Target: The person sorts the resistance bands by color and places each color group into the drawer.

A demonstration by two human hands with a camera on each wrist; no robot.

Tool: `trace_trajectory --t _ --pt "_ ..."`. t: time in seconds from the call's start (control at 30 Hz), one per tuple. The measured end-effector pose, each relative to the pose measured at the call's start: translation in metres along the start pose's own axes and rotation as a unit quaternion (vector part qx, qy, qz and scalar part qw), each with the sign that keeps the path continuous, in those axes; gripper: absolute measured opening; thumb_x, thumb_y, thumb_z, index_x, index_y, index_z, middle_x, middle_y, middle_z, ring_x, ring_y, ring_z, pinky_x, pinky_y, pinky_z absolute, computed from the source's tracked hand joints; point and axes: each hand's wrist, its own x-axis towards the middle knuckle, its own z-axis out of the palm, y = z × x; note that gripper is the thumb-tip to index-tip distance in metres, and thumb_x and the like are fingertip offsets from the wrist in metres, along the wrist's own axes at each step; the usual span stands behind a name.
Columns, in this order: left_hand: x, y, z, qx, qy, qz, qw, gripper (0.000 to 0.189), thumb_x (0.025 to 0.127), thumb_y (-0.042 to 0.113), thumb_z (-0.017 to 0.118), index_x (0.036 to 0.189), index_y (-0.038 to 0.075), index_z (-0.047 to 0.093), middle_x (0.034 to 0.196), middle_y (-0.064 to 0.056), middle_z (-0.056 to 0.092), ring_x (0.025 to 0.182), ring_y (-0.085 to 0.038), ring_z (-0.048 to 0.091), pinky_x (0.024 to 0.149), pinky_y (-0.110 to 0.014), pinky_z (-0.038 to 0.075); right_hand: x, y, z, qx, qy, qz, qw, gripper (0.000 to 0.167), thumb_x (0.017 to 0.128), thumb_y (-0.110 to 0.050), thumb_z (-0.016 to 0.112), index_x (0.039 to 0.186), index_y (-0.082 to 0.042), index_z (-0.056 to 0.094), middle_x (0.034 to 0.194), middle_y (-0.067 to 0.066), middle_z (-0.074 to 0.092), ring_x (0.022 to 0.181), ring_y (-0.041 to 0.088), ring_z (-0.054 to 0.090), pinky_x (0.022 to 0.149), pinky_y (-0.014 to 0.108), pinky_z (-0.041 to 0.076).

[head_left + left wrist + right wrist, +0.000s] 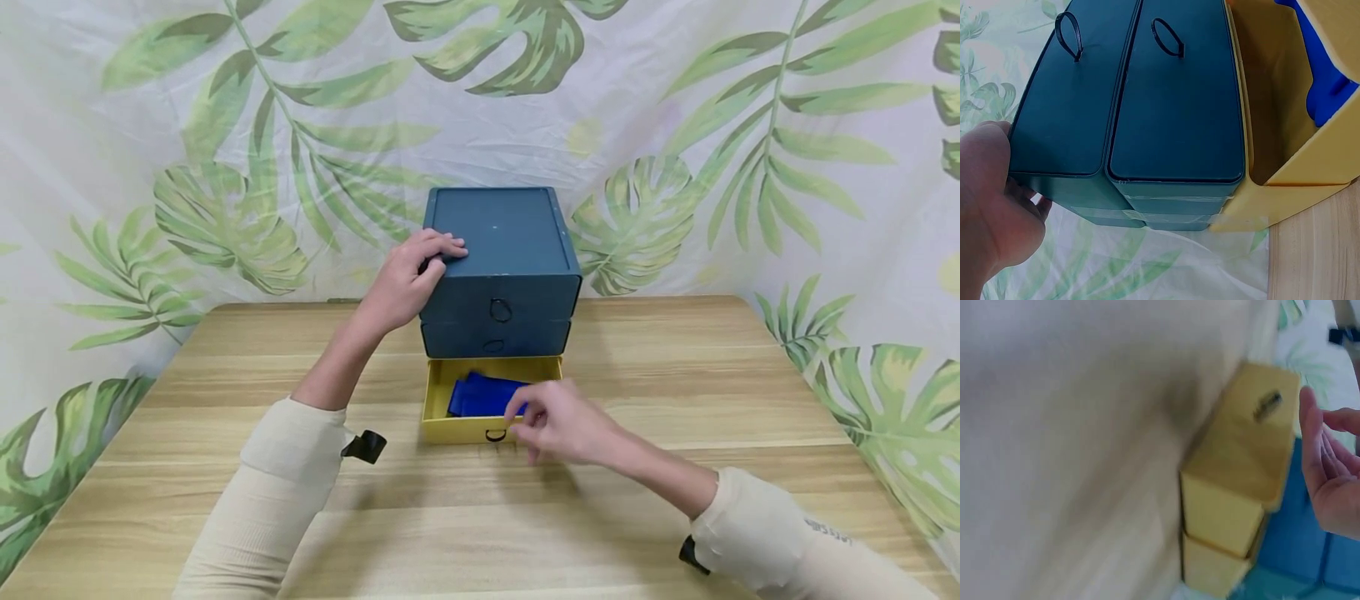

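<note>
A stacked drawer box has two dark blue tiers over a yellow bottom tier. Its yellow drawer is pulled out, and flat bright-blue pieces lie inside. My left hand rests on the top left front edge of the box, its fingers lying over the top. In the left wrist view, this hand is beside the upper blue tier. Over the right front corner of the yellow drawer is my right hand, fingers loosely bent with nothing between them. The right wrist view shows this hand above the drawer front.
Black loop pulls mark the fronts, including one on the upper blue drawer and one on the yellow drawer. The box stands on a wood-grain table. Behind the table hangs a leaf-print cloth.
</note>
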Motion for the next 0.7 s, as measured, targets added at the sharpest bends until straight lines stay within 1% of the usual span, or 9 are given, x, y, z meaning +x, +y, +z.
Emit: trace_trajectory --t 0.07,0.13,0.17,0.2,0.33,0.43,0.57,0.63,0.7 --pt "0.0 0.0 0.0 0.0 0.0 0.0 1.0 0.038 0.104 -0.001 0.039 0.124 -0.004 0.071 0.137 -0.018 0.062 0.145 -0.032 0.045 0.121 -0.047 0.034 -0.001 0.001 0.013 0.011 -0.022 0.004 0.9997 0.011 0.096 0.004 0.068 0.106 0.006 0.072 0.075 0.01 0.074 0.063 0.025 0.073 0.054 0.026 0.057" --pt "0.0 0.0 0.0 -0.001 -0.001 0.0 1.0 0.038 0.104 0.0 0.038 0.124 -0.004 0.071 0.137 -0.018 0.062 0.145 -0.032 0.045 0.121 -0.047 0.034 -0.001 0.004 0.024 0.002 -0.024 0.006 0.9997 0.014 0.097 0.002 0.067 0.11 0.006 0.072 0.076 0.008 0.074 0.065 0.022 0.072 0.054 0.023 0.055" --pt "0.0 0.0 0.0 0.0 -0.002 0.0 1.0 0.038 0.104 0.0 0.038 0.124 -0.004 0.071 0.137 -0.018 0.062 0.145 -0.032 0.045 0.121 -0.047 0.034 0.0 0.006 0.029 -0.004 -0.019 0.006 0.9998 0.015 0.098 0.001 0.066 0.111 0.006 0.071 0.076 0.008 0.074 0.065 0.021 0.072 0.054 0.021 0.053" --pt "0.0 0.001 0.0 0.0 -0.003 0.0 1.0 0.038 0.104 0.0 0.039 0.124 -0.004 0.071 0.137 -0.018 0.062 0.145 -0.032 0.046 0.121 -0.047 0.034 0.0 0.008 0.033 -0.005 -0.012 0.005 0.9999 0.014 0.099 0.0 0.066 0.111 0.006 0.071 0.078 0.008 0.075 0.066 0.021 0.071 0.055 0.021 0.054" --pt "-0.001 0.0 0.001 -0.001 -0.002 0.002 1.0 0.038 0.105 0.0 0.038 0.125 -0.004 0.071 0.137 -0.018 0.062 0.144 -0.032 0.046 0.121 -0.047 0.034 0.001 0.015 0.043 -0.013 0.029 -0.005 0.9995 0.009 0.101 -0.003 0.065 0.104 0.001 0.072 0.085 0.008 0.075 0.072 0.02 0.072 0.064 0.02 0.056" --pt "-0.001 0.0 0.001 -0.003 0.0 0.002 1.0 0.038 0.105 0.001 0.038 0.124 -0.005 0.07 0.137 -0.019 0.062 0.145 -0.032 0.045 0.121 -0.047 0.033 0.0 0.018 0.047 -0.031 0.054 -0.021 0.9979 0.005 0.1 -0.004 0.066 0.1 -0.003 0.071 0.09 0.007 0.075 0.077 0.015 0.07 0.07 0.021 0.056" --pt "0.0 0.0 0.0 -0.002 0.001 0.003 1.0 0.039 0.105 0.001 0.038 0.124 -0.005 0.071 0.137 -0.019 0.062 0.145 -0.032 0.045 0.122 -0.047 0.032 0.0 0.02 0.05 -0.051 0.074 -0.04 0.9951 0.003 0.099 -0.004 0.069 0.097 -0.006 0.068 0.087 0.004 0.072 0.073 0.005 0.061 0.068 0.021 0.053" --pt "0.0 0.0 0.0 0.0 0.001 0.003 1.0 0.038 0.105 0.001 0.038 0.125 -0.004 0.071 0.137 -0.019 0.062 0.145 -0.032 0.045 0.122 -0.047 0.032 0.001 0.021 0.05 -0.061 0.084 -0.046 0.9935 0.004 0.099 -0.004 0.068 0.096 -0.007 0.067 0.084 0.002 0.068 0.072 0.005 0.057 0.066 0.021 0.051" --pt "0.0 -0.001 0.0 0.0 0.0 0.003 1.0 0.038 0.105 0.0 0.039 0.124 -0.004 0.071 0.137 -0.018 0.062 0.144 -0.032 0.046 0.121 -0.047 0.033 0.004 0.023 0.05 -0.068 0.094 -0.046 0.9921 0.004 0.099 -0.004 0.068 0.096 -0.007 0.067 0.083 0.001 0.066 0.071 0.007 0.054 0.066 0.021 0.049"
